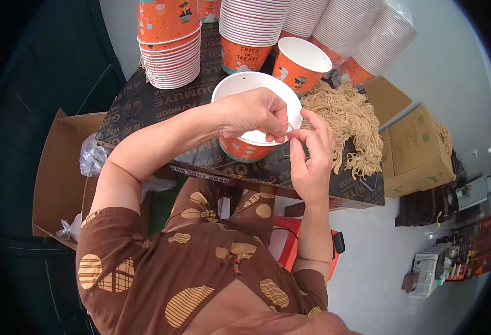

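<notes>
A paper bucket [248,149], orange outside and white inside, stands near the table's front edge. A small dark hole shows in its far wall just below the rim. Over its right side my left hand [259,113] is closed, fingertips pinched on a thin cord [290,126] at the rim. My right hand [312,153] meets it from the right, thumb and fingers pinching the same cord. The fingers partly hide the cord's path and the near right rim. Just right of the bucket lies a loose heap of tan cords [349,123].
Another orange bucket [302,62] stands behind. Tall nested stacks of buckets [170,67] line the table's [125,106] back, some in clear plastic [388,39]. An open carton [61,167] sits at lower left, a closed-sided carton [424,148] at right. A red stool [290,240] is beneath me.
</notes>
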`<action>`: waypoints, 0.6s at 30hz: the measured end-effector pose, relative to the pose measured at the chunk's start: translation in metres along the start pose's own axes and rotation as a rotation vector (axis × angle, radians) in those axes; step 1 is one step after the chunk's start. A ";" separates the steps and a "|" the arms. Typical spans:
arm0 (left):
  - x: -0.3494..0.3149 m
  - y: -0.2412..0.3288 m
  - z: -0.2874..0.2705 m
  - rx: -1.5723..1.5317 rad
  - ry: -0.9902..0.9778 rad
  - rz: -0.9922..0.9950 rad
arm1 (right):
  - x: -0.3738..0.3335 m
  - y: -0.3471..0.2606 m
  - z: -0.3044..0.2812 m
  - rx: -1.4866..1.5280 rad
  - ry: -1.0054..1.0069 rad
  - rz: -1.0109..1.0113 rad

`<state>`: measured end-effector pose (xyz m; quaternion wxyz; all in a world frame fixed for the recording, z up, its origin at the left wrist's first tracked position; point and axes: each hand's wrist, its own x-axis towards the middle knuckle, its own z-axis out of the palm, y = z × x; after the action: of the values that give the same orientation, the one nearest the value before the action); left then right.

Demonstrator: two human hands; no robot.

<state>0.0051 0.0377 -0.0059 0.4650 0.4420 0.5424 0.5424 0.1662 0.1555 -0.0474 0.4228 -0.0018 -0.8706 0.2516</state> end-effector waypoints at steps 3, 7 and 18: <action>0.001 0.000 0.000 0.044 0.000 0.033 | 0.001 0.000 0.001 0.022 0.001 0.007; 0.001 -0.001 0.001 0.076 0.005 0.059 | 0.002 0.000 0.003 0.038 0.018 -0.006; 0.001 0.001 0.002 0.088 -0.024 0.058 | 0.008 0.000 0.005 0.010 0.024 -0.039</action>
<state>0.0071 0.0387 -0.0045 0.4356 0.4838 0.5471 0.5261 0.1577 0.1554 -0.0441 0.4383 0.0144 -0.8640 0.2474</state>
